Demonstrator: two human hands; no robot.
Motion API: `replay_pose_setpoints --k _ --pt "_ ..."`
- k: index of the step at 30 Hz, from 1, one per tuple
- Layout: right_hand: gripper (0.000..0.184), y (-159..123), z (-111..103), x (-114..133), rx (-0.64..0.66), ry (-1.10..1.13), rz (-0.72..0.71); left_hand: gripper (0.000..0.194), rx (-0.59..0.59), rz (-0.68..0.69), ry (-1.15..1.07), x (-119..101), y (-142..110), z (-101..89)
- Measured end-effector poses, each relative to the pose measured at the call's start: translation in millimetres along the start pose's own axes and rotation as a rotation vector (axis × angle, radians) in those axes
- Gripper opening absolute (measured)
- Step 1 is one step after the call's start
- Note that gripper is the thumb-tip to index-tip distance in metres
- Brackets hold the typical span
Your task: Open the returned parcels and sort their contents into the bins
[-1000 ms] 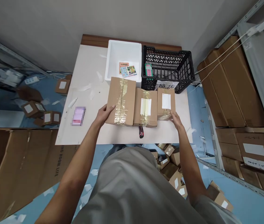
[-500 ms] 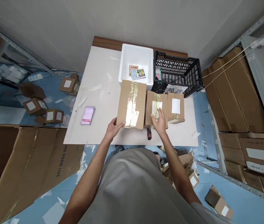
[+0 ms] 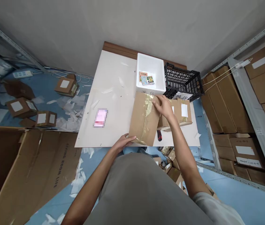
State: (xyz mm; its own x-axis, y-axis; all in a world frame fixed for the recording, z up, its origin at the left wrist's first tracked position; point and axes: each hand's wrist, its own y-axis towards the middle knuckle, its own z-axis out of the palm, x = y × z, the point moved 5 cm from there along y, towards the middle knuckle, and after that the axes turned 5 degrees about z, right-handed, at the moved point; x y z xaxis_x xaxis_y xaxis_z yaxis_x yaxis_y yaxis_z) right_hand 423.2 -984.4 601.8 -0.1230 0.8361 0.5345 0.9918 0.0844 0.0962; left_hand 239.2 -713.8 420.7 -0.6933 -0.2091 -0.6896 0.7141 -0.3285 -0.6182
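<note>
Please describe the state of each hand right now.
Left hand: holding the large box, near-left corner.
Right hand: holding the same box, far-right corner.

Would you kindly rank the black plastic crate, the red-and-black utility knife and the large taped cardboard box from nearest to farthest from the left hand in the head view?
1. Large taped cardboard box: touching the left hand.
2. Red-and-black utility knife: just right of the box.
3. Black plastic crate: farther back, to the right.
</note>
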Motion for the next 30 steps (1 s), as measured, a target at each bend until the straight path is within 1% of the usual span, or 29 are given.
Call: replay_pose_setpoints --k 2,3,6,8,11,13,15,17,19,22,23,25,27,30 --pt "0.056 -12 0 24 0.011 -0.034 -0.011 0.104 -0.045 -0.049 -0.054 -3 -8 -18.7" --pt "0.056 -19 1 35 0.012 -0.049 -0.01 0.105 -0.088 -0.044 -0.075 -6 -12 -29.2" --pt "0.055 -46 0 61 -0.029 -0.062 0.008 0.096 -0.25 0.005 -0.096 -17 -26 -60.8" --pt "0.055 -73 -2 70 -0.089 -0.033 0.039 0.088 -0.366 0.07 -0.081 -28 -38 -79.4" --pt "0.057 -121 0 70 -0.165 0.039 0.119 0.079 -0.493 0.22 -0.031 -50 -54 -99.5" --pt "0.061 -154 7 61 -0.18 0.092 0.215 0.075 -0.523 0.338 0.004 -66 -61 -107.7" --pt "0.068 -184 19 47 -0.177 0.157 0.346 0.072 -0.525 0.423 0.051 -77 -62 -113.6" --pt "0.076 -210 35 29 -0.163 0.245 0.481 0.07 -0.509 0.452 0.122 -83 -56 -117.7" --pt "0.081 -231 54 12 -0.139 0.343 0.576 0.063 -0.515 0.436 0.229 -84 -47 -120.3" --pt "0.083 -250 79 -10 -0.096 0.446 0.634 0.05 -0.526 0.405 0.364 -83 -36 -119.5" --pt "0.083 -254 85 -17 -0.092 0.473 0.645 0.049 -0.513 0.411 0.383 -82 -33 -118.4" --pt "0.084 -262 92 -31 -0.088 0.541 0.672 0.054 -0.473 0.435 0.371 -78 -31 -118.6" --pt "0.089 -270 98 -45 -0.058 0.647 0.691 0.062 -0.449 0.455 0.314 -71 -32 -126.4" --pt "0.106 -282 112 -63 0.085 0.796 0.676 0.072 -0.458 0.43 0.236 -47 -33 -150.7"
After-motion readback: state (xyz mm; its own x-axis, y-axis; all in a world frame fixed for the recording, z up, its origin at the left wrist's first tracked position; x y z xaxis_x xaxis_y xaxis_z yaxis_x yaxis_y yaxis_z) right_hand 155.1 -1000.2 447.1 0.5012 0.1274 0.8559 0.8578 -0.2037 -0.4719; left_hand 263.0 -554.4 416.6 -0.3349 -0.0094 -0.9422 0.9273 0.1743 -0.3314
